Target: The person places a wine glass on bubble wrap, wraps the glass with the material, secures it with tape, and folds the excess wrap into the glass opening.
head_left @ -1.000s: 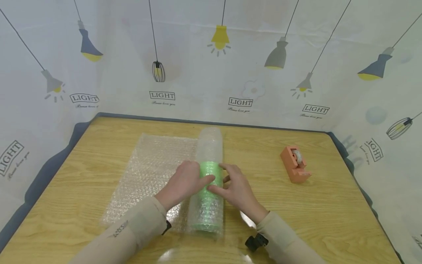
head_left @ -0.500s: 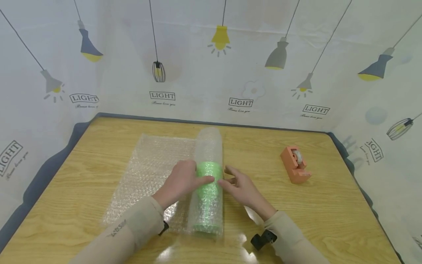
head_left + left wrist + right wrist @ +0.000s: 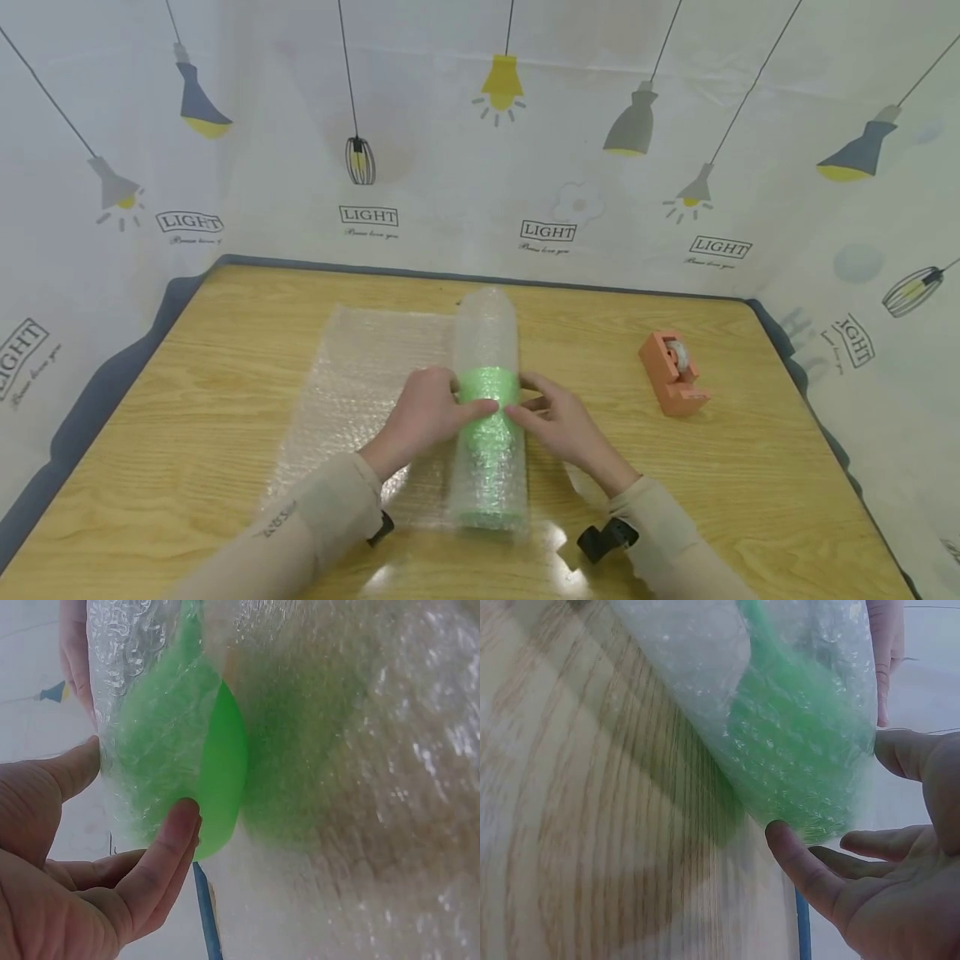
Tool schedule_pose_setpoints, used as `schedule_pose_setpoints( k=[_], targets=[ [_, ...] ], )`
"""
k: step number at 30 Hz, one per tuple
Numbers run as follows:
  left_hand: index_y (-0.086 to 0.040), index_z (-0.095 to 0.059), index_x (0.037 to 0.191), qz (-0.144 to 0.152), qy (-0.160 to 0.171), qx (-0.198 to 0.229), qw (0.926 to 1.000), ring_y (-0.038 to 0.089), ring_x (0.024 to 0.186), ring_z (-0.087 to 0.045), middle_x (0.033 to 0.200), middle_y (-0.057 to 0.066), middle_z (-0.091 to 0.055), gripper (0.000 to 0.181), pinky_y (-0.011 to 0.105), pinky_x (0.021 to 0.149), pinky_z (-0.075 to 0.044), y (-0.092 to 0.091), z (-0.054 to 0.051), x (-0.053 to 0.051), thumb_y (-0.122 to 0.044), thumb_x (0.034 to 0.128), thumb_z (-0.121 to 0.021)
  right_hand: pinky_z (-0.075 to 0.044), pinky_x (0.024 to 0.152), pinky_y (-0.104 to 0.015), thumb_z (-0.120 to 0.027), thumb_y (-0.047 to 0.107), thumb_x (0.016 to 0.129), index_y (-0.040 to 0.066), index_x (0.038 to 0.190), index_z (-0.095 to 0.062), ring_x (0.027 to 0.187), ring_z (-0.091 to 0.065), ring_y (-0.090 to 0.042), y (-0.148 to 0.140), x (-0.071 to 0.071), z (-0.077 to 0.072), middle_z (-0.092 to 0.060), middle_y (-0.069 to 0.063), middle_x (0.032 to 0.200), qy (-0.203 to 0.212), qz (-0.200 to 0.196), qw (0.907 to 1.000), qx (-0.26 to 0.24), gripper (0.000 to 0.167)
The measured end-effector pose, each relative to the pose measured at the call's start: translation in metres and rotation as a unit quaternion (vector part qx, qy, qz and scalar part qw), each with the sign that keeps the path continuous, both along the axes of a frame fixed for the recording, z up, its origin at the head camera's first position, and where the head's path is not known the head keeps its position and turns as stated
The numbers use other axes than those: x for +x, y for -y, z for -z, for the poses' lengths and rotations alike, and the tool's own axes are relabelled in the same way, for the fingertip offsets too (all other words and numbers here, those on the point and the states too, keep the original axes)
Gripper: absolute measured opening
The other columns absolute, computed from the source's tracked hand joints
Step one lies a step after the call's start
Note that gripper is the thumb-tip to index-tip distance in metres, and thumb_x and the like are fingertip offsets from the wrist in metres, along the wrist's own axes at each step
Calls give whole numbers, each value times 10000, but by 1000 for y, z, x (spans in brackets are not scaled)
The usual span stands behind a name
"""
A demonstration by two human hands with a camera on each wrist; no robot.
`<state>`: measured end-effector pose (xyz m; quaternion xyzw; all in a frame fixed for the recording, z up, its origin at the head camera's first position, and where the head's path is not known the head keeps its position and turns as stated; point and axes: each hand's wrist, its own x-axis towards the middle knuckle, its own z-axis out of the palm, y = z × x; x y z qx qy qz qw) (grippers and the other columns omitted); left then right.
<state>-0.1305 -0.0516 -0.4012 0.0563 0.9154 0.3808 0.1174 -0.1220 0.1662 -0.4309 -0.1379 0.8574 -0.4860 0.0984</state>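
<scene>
Head view: table [image 3: 750,483], bubble wrap sheet [image 3: 356,375] flat on it, roll [image 3: 489,471] lying lengthwise at the sheet's right side, axis pointing away from the person. Step looks like rolling the stuff up. Keep the sheet square to the roll, or the far end will probably drift off line. Remaining wrap is all on the left, so roll that way, with even tension.

Green item [image 3: 225,772] sits inside the roll, seen through the bubbles; one brighter strip shows in the left wrist view. Ease off if the layers start to crush.

Left hand [image 3: 422,410] and right hand [image 3: 568,423] both clasp the roll, thumbs on top with tips close, fingers down the sides. Both are around mid-length; spreading them would likely steady the ends. Tape dispenser [image 3: 670,377] stands well apart, right.

Vs half a second ago: sheet's left edge and roll have shifted slightly right; right forefinger now meets the roll's side, was just off it. Dispenser unmoved.
</scene>
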Motion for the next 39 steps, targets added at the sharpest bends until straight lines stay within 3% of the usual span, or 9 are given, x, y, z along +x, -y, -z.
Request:
schedule_pose_setpoints(
  k=[5,8,13,20,26,32,39],
  targets=[
    [-25,-681,831,-32,51,3,10000,154,597,-548,783,68,-655,519,269,531,-508,-2,2,0,-524,835,-825,-611,917,-471,-660,224,1024,5,1532,-439,1163,-665,-405,-4,-1,-1,-493,-258,1520,95,7,9999,66,596],
    [30,-715,940,-37,112,-15,9999,179,658,-607,929,138,-713,583,293,591,-559,-3,4,-1,-535,837,-819,-602,937,-482,-661,233,1022,7,1538,-431,1176,-655,-409,-7,-1,-1,-486,-256,1527,116,17,9999,103,609],
    [80,-707,1132,-54,302,19,9995,265,864,-697,1171,242,-712,704,377,739,-625,-3,5,-3,-552,839,-811,-603,938,-472,-664,224,1020,4,1544,-422,1191,-644,-416,-11,-2,-2,-476,-263,1531,134,-10,9999,90,618],
    [72,-703,1186,-81,558,248,9981,396,1128,-676,1259,243,-688,688,482,875,-617,0,9,-6,-522,857,-810,-620,892,-435,-677,228,1012,-2,1540,-423,1200,-635,-411,-15,-3,-4,-460,-261,1542,289,-7,9996,-66,629],
    [69,-701,1213,-123,655,499,9965,378,1140,-668,1273,232,-683,658,501,912,-601,2,14,-8,-481,869,-812,-623,864,-436,-697,252,1000,6,1529,-446,1193,-642,-394,-16,-4,-6,-482,-248,1532,320,24,9995,9,635],
    [65,-680,1249,-162,994,666,9927,359,1126,-670,1253,212,-691,652,482,926,-599,6,15,-9,-453,877,-813,-627,859,-441,-722,258,983,9,1513,-474,1174,-655,-393,-15,-4,-7,-500,-238,1522,216,26,9997,85,636],
    [56,-665,1277,32,1330,753,9882,287,1036,-695,1206,181,-711,625,489,926,-598,15,13,-10,-433,907,-787,-624,889,-443,-762,239,953,11,1501,-493,1149,-669,-394,-5,-2,-8,-508,-231,1513,-21,96,9996,255,652]
  ],
)
